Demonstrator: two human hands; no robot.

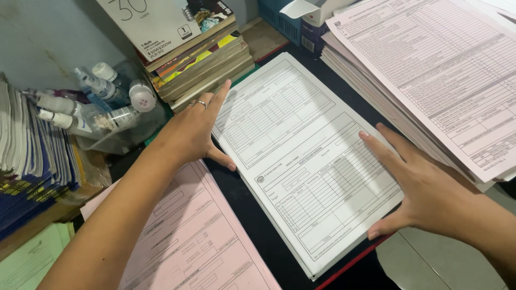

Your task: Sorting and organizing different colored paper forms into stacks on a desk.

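Nearest, the left hand (191, 131) and right hand (424, 188), both flat with fingers spread and gripping nothing, press the side edges of a white form stack (306, 156) on the dark desk (244, 215), seemingly squared, beside pink forms (188, 241).

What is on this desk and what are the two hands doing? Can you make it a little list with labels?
Left hand: left hand, a ring on one finger, pressed flat against the left edge of the white form stack
Right hand: right hand, flat against the stack's right edge
Under the stack: dark desk
Near left: pink forms
Far right: tall pile of pink forms
Behind left hand: stacked books
Far left: clear tub of spray bottles
Left edge: blue-spined booklets
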